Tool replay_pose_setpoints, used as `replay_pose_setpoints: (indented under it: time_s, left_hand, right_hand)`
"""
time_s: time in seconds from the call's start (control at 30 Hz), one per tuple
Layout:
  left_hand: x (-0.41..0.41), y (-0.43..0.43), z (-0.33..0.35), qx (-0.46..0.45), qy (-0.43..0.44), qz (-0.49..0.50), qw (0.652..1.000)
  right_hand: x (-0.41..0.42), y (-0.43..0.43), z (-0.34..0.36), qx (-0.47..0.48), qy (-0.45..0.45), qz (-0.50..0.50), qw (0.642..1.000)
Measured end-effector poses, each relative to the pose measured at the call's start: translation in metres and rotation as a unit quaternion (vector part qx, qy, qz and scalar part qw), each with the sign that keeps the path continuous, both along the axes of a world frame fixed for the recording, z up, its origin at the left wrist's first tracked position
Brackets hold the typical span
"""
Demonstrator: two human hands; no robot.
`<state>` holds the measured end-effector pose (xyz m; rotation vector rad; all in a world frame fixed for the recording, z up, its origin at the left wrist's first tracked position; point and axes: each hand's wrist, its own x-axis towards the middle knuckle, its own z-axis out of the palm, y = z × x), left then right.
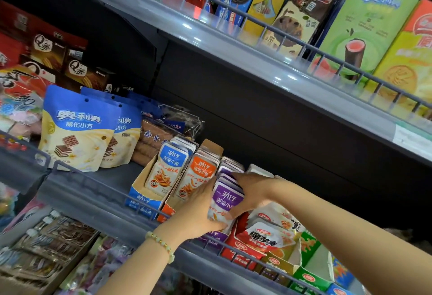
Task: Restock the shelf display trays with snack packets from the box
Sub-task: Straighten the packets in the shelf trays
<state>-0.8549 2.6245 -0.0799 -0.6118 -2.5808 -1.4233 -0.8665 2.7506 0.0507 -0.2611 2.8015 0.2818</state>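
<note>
My left hand and right hand curl round the row of purple packets, squeezing it from either side. The row runs near-to-far, upright in its tray on the shelf, just right of the orange packets.

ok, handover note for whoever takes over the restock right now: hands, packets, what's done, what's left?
Left hand grips the front and left side of the purple packets. Right hand grips their right side.
The packets stand in the purple tray, between the orange tray and the red tray.
Done: the blue tray and the orange tray look full.
Left: seat the purple packets and let go. The red tray's packets lie untidy.
The supply box is not in view.
</note>
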Motion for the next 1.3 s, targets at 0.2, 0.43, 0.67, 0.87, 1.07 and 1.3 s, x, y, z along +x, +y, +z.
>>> replay_pose_setpoints:
  time_s: [0.2, 0.43, 0.67, 0.87, 1.07, 1.3]
  left_hand:
    - [0.000, 0.005, 0.003, 0.007, -0.014, -0.012, 1.000]
    - [0.004, -0.014, 0.002, -0.011, 0.015, 0.002, 1.000]
    - [0.027, -0.065, 0.007, -0.090, 0.097, 0.096, 0.987]
    - [0.026, -0.089, -0.010, -0.125, 0.136, 0.168, 0.968]
    - [0.029, -0.088, -0.019, -0.146, 0.142, 0.172, 0.964]
    - [0.031, -0.088, -0.021, -0.139, 0.149, 0.175, 0.963]
  right_hand:
    - [0.015, 0.001, -0.006, 0.019, 0.052, 0.035, 0.998]
    - [0.014, 0.002, -0.004, -0.005, 0.036, 0.041, 0.998]
    - [0.007, -0.018, 0.011, -0.223, -0.006, 0.020, 0.975]
    - [-0.029, -0.056, -0.015, -0.221, 0.094, 0.001, 0.971]
    - [-0.048, -0.079, -0.036, -0.060, 0.196, 0.010, 0.979]
    - [-0.050, -0.080, -0.050, 0.009, 0.295, 0.003, 0.955]
